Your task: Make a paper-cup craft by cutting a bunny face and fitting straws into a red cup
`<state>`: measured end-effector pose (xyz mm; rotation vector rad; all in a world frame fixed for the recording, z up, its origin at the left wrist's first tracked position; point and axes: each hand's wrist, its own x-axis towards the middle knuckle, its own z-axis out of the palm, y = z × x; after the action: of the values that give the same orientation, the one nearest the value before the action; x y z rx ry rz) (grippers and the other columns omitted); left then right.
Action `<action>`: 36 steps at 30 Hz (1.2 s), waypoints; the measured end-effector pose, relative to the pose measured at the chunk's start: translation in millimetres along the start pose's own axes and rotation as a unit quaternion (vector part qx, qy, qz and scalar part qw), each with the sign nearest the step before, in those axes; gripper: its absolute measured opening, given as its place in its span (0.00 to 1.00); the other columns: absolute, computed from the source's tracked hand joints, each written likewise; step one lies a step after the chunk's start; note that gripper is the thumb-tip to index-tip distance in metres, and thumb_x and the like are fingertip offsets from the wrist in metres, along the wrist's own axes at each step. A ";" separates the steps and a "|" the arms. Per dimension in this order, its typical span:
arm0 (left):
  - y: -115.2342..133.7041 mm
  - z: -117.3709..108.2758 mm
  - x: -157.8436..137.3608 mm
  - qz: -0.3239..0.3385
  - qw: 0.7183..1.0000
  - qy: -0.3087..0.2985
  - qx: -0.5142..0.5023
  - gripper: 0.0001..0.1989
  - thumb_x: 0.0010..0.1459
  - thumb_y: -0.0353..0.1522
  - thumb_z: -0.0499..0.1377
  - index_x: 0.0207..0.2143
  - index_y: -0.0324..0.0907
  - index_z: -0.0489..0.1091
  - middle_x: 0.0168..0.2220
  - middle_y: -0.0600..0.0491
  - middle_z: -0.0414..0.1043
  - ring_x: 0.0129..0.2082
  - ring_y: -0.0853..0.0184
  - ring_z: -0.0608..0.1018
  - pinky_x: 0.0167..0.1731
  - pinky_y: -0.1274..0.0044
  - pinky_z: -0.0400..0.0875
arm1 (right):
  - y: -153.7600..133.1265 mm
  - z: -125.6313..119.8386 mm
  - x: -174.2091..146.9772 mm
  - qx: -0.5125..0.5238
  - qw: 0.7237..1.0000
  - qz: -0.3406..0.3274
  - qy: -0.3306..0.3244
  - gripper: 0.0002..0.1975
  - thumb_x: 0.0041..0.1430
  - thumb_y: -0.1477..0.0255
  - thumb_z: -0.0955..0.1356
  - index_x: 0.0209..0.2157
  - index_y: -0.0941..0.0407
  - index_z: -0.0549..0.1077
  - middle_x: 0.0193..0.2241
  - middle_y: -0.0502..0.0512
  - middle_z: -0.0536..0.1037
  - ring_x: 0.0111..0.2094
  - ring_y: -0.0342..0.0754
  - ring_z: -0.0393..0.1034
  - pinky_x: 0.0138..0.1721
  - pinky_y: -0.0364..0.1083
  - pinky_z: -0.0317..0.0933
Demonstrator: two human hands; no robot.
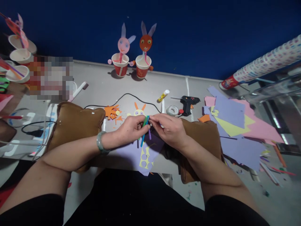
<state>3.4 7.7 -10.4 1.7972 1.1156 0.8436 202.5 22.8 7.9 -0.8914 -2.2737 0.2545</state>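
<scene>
Both hands meet above the middle of the table. My left hand [134, 127] is closed on a small bunch of straws [143, 139], blue and green, with a purple one [150, 134] beside them. The fingertips of my right hand [168, 127] pinch at the upper ends of the same straws; their exact grip is hidden. Just beyond lies a yellow paper rabbit face [138, 111] with orange ears, partly covered by my fingers. Below the hands, a yellow paper scrap with round holes [144, 160] rests on purple paper [134, 157].
Two paper cups with rabbit heads [121, 67] [143, 67] stand at the back. A glue stick [163, 95], tape roll [172, 110] and black glue gun [188, 105] lie ahead. Brown cushions [75, 125] flank my arms. Coloured paper [235, 116] and stacked cups [265, 62] are right.
</scene>
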 end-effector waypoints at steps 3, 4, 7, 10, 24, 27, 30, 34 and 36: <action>1.1 1.1 -1.3 -0.007 1.000 -0.009 -0.008 0.10 0.59 0.34 0.56 0.25 0.42 0.62 0.19 0.62 0.57 0.19 0.76 0.59 0.21 0.80 0.53 | -0.2 -3.3 1.0 0.022 1.000 0.000 -0.015 0.07 0.68 0.74 0.68 0.41 0.55 0.79 0.35 0.54 0.85 0.35 0.46 0.80 0.37 0.45 0.75; 1.5 1.2 -1.4 -0.009 1.000 -0.011 -0.009 0.10 0.59 0.34 0.56 0.25 0.42 0.62 0.19 0.62 0.57 0.19 0.76 0.59 0.21 0.80 0.53 | -0.1 -3.9 1.1 0.021 1.000 -0.002 -0.017 0.07 0.68 0.75 0.68 0.41 0.55 0.79 0.34 0.54 0.85 0.35 0.47 0.80 0.37 0.45 0.74; 2.1 1.1 -1.6 -0.016 1.000 -0.012 -0.013 0.11 0.59 0.34 0.56 0.25 0.42 0.61 0.19 0.62 0.56 0.20 0.76 0.59 0.21 0.80 0.53 | 1.0 -3.5 0.6 -0.001 1.000 -0.008 -0.021 0.08 0.69 0.74 0.67 0.42 0.55 0.79 0.35 0.56 0.85 0.35 0.48 0.80 0.38 0.46 0.74; 0.8 2.0 -1.8 -0.020 0.999 -0.009 -0.023 0.11 0.59 0.35 0.57 0.25 0.42 0.61 0.18 0.63 0.55 0.20 0.76 0.58 0.21 0.80 0.53 | 2.5 -0.9 -0.1 -0.021 0.999 -0.012 -0.027 0.09 0.70 0.73 0.66 0.43 0.55 0.79 0.37 0.57 0.85 0.36 0.49 0.81 0.39 0.47 0.75; 9.2 -2.6 -3.2 0.003 0.992 -0.035 -0.120 0.10 0.62 0.36 0.56 0.28 0.41 0.64 0.23 0.59 0.59 0.24 0.74 0.61 0.24 0.79 0.57 | -12.3 -8.1 6.6 0.141 0.986 0.078 0.032 0.03 0.65 0.70 0.71 0.38 0.54 0.75 0.30 0.50 0.81 0.28 0.43 0.75 0.31 0.43 0.71; 12.3 -5.8 -3.4 0.004 0.992 -0.026 -0.125 0.09 0.63 0.35 0.56 0.30 0.41 0.66 0.24 0.57 0.62 0.26 0.73 0.63 0.25 0.78 0.60 | -12.5 -6.8 7.5 0.227 0.964 0.134 0.022 0.09 0.62 0.65 0.74 0.37 0.54 0.72 0.28 0.48 0.78 0.25 0.41 0.72 0.27 0.42 0.69; 13.9 -8.5 -2.0 0.003 0.991 -0.006 -0.132 0.11 0.64 0.36 0.56 0.29 0.41 0.66 0.25 0.57 0.63 0.26 0.73 0.64 0.26 0.77 0.61 | -10.6 -4.3 8.0 0.300 0.936 0.183 -0.010 0.16 0.59 0.60 0.76 0.37 0.54 0.70 0.26 0.47 0.77 0.23 0.40 0.70 0.25 0.42 0.67; 14.4 -10.3 1.3 -0.016 0.984 -0.001 -0.177 0.16 0.67 0.41 0.55 0.28 0.42 0.64 0.23 0.58 0.62 0.23 0.74 0.63 0.24 0.78 0.60 | -11.4 -2.3 9.0 0.371 0.899 0.230 -0.043 0.19 0.58 0.58 0.76 0.41 0.53 0.68 0.24 0.44 0.75 0.22 0.40 0.70 0.23 0.40 0.65; 13.7 -10.1 3.3 -0.026 0.980 -0.005 -0.199 0.17 0.67 0.43 0.57 0.29 0.42 0.65 0.22 0.59 0.62 0.22 0.75 0.64 0.23 0.78 0.60 | -13.0 -1.9 9.2 0.383 0.892 0.236 -0.044 0.17 0.60 0.61 0.75 0.43 0.53 0.68 0.23 0.43 0.74 0.21 0.40 0.69 0.22 0.40 0.64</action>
<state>0.9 10.4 6.5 1.4319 0.9070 0.9504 191.9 19.0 19.4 -0.9702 -1.7310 1.3229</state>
